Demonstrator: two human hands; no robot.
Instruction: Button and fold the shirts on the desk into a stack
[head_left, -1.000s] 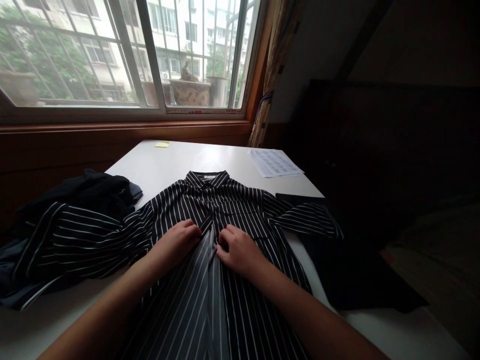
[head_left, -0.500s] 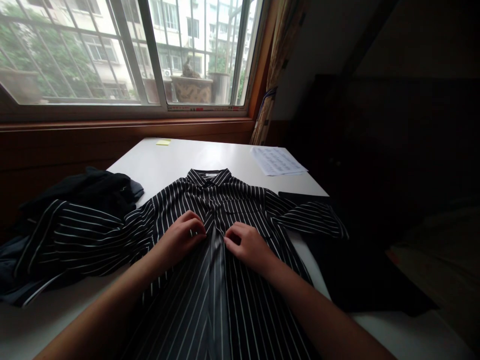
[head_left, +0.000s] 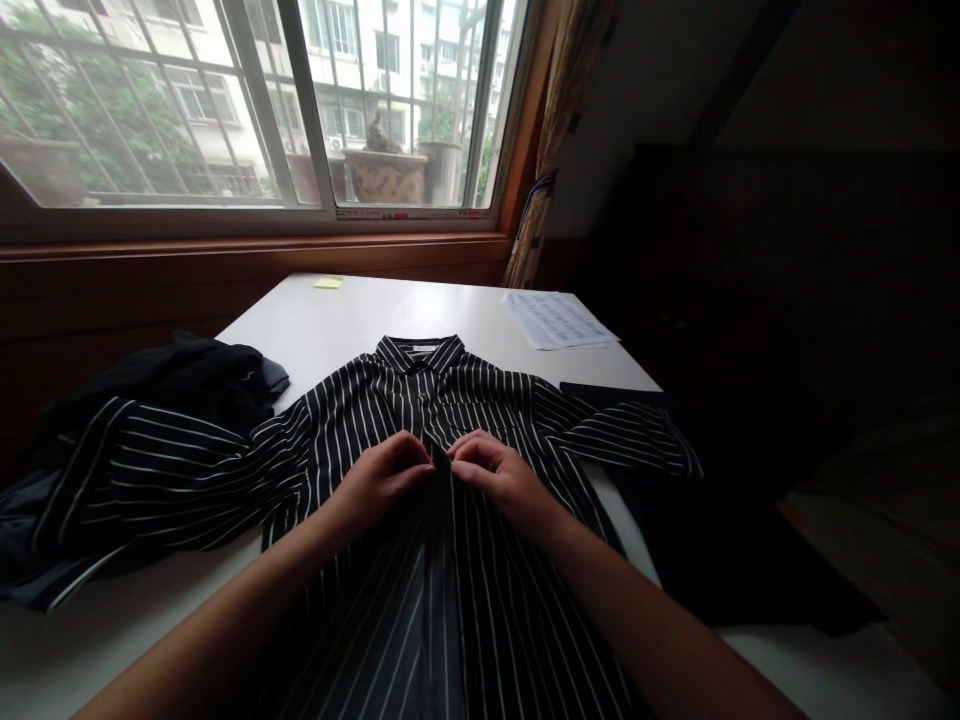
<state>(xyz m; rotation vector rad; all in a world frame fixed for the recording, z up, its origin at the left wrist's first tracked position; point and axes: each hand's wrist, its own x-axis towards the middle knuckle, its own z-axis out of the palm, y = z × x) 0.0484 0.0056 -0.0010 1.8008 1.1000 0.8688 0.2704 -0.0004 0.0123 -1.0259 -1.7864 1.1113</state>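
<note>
the broad white table [head_left: 360, 310] runs from under my forearms towards twelve o'clock. on it lies a black cotton-looking shirt with thin white stripes [head_left: 487, 590], front up, its long axis close to a twelve-to-six line, collar [head_left: 448, 353] at twelve and the lower front coming back to me at six. one sleeve [head_left: 187, 470] stretches to nine o'clock, the other [head_left: 637, 440] to about three. a flat dark cloth [head_left: 735, 560] spreads at four o'clock, beyond the shirt's side, and a rumpled heap of dark clothing [head_left: 157, 390] sits between nine and ten, next to the first sleeve. white printed sheets [head_left: 559, 320] rest between one and two.

what matters most is the pair of front edges: they lie right at my fingertips, between my two hands, and below them the panels part towards six, showing greyer inner cloth. neither hand is clearly nearer; each is at its own edge.

my forearms come in low, the left from seven o'clock, the right from five. my left hand [head_left: 379, 478] points to two, my right hand [head_left: 506, 478] to ten, knuckles raised, wrists almost straight. on both, thumb and forefinger look pinched on the shirt's front edge, tips nearly meeting; i cannot make out any button there.
</note>
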